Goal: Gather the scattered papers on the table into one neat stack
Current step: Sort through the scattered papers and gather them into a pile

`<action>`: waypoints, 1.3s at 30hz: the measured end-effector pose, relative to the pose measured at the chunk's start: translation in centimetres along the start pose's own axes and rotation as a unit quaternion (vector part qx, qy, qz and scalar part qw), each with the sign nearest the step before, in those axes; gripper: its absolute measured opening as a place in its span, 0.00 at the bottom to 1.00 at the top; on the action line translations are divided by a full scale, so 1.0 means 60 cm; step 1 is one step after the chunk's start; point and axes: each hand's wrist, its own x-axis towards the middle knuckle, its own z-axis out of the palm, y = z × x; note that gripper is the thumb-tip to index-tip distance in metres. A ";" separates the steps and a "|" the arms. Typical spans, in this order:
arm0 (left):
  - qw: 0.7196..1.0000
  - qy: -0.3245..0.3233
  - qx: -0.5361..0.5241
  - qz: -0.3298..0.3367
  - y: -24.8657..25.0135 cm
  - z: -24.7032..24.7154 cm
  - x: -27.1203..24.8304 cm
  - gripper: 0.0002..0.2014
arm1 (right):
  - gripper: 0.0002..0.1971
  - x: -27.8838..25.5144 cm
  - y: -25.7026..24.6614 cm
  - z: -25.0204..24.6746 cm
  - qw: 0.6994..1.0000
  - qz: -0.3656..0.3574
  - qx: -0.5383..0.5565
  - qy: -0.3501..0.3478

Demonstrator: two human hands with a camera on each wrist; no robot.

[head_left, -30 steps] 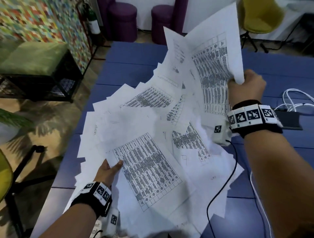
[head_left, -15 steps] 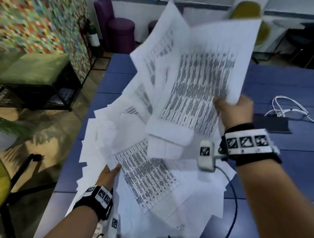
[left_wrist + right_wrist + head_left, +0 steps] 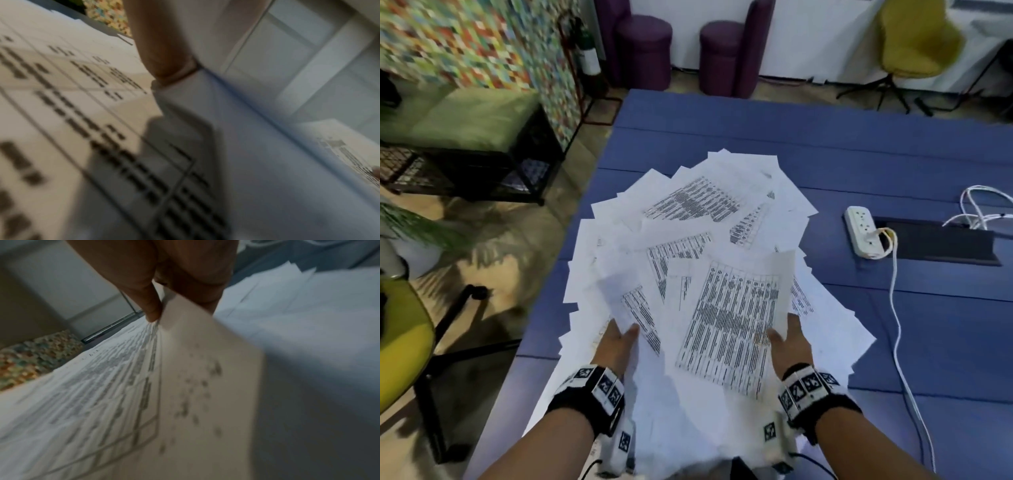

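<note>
Both hands at the near edge of a fanned heap of papers [image 3: 709,219] on the blue tabletop [image 3: 893,164].

The right hand [image 3: 789,342] pinches the near right corner of the top printed sheet [image 3: 736,322], thumb on its face and fingers [image 3: 197,280] curled beneath it, as the right wrist view shows. The left hand [image 3: 616,344] lies at the left side of the heap with its thumb on a smaller sheet [image 3: 633,308] (its fingers go under the paper, so I cannot tell whether they grip or only rest). The papers overlap at many angles, spread from the near tabletop edge toward the middle, some hanging over the left edge. A white power strip [image 3: 863,234] with a cable [image 3: 897,329] lies well apart on the right, beside a black slot [image 3: 945,245].
</note>
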 end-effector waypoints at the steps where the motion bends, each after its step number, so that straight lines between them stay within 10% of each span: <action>1: 0.999 0.004 0.032 0.012 0.000 -0.001 0.002 0.29 | 0.21 0.004 -0.001 -0.007 1.000 -0.005 -0.030 0.006; 17: 0.987 -0.114 0.068 0.090 0.021 0.048 -0.041 0.29 | 0.23 0.017 -0.059 0.057 0.988 -0.031 -0.107 -0.106; 23: 0.997 -0.055 0.023 0.048 0.015 0.024 -0.026 0.28 | 0.28 0.042 -0.036 0.008 0.985 0.067 -0.150 0.055; 32: 0.991 -0.064 -0.084 -0.083 0.011 0.010 -0.031 0.63 | 0.30 0.022 -0.037 0.041 0.972 -0.034 -0.221 -0.066; 37: 0.999 -0.041 -0.016 -0.012 -0.001 0.013 -0.031 0.67 | 0.26 0.030 -0.039 0.031 0.991 -0.035 -0.111 -0.070; 39: 0.999 -0.034 0.006 -0.023 0.000 0.005 -0.031 0.52 | 0.27 0.039 -0.036 0.019 0.989 -0.019 -0.145 -0.009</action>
